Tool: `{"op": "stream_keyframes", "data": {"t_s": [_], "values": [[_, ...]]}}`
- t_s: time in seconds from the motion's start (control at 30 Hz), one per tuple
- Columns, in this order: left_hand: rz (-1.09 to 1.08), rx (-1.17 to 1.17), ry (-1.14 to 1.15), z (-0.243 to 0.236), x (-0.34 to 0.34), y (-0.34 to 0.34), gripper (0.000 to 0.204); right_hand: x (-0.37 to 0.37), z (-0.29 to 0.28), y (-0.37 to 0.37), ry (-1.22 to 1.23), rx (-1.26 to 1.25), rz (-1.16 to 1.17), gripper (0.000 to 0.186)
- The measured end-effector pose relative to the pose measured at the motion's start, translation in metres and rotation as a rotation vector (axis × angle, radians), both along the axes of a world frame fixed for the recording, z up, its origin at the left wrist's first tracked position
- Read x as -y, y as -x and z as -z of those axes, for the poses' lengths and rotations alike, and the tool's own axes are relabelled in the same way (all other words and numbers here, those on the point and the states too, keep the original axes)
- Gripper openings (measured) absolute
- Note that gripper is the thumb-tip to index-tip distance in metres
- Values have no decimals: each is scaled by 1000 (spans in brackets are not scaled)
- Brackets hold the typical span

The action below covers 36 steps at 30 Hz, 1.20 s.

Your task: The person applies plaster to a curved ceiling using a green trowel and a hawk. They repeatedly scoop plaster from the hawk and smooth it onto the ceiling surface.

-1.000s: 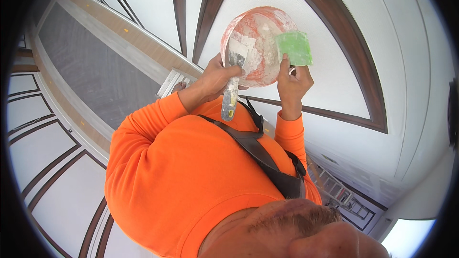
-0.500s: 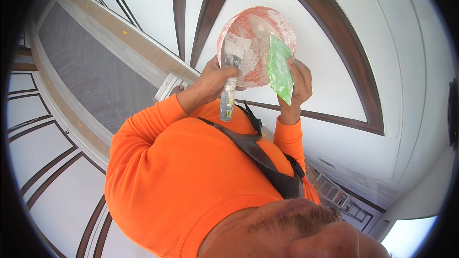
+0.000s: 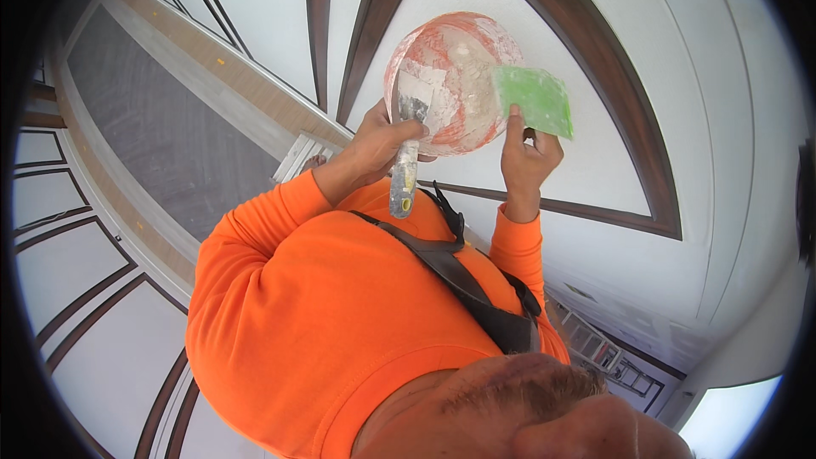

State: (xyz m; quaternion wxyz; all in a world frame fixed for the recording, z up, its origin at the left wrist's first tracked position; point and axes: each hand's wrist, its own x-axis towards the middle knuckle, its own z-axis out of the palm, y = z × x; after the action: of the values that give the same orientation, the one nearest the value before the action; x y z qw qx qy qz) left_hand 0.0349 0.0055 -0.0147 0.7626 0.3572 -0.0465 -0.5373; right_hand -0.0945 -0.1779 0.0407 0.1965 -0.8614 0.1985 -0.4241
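A round reddish bucket (image 3: 442, 34), its inside smeared with pale filler (image 3: 472, 68), is held up in front of my chest. My left hand (image 3: 374, 149) grips its near left rim, the thumb pressing a putty knife (image 3: 403, 187) against it. The knife's worn grey handle points towards me, while its coated blade lies inside the bucket. In my right hand (image 3: 529, 166) is a thin green spreader (image 3: 540, 100), pinched by its lower edge between thumb and fingers. The spreader's left end overlaps the bucket's right rim; whether they touch, I cannot tell.
Close ahead stands a white wall with dark brown wooden moulding (image 3: 586, 30). A light-coloured step (image 3: 296, 157) with a foot on it is below to the left. Grey covering (image 3: 170, 110) lies on the floor, and a metal ladder (image 3: 591, 347) stands at lower right.
My right hand has turned the green spreader from nearly upright to flatter and moved it right, partly out over the bucket's rim. My left hand, bucket and putty knife have barely moved.
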Motion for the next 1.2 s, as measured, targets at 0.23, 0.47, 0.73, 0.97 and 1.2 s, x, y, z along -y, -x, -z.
{"op": "stream_keyframes", "data": {"t_s": [0.23, 0.47, 0.73, 0.97, 1.2], "values": [[7, 38, -7, 0, 0, -1, 59, -9, 9, -10, -43, -65, 6, 15], [-9, 45, 0, -3, 0, -1, 57, -7, 12, -16, 29, -61, -14, 15], [-7, 20, 6, -2, 1, 0, 54, -12, 4, -5, 70, 2, 22, 19], [-9, -23, -5, 0, -1, 1, 54, 0, 5, 9, 385, 30, -183, 35], [-17, 23, 28, -1, 1, 4, 57, 3, -12, 9, 315, 194, -132, 23]]}}
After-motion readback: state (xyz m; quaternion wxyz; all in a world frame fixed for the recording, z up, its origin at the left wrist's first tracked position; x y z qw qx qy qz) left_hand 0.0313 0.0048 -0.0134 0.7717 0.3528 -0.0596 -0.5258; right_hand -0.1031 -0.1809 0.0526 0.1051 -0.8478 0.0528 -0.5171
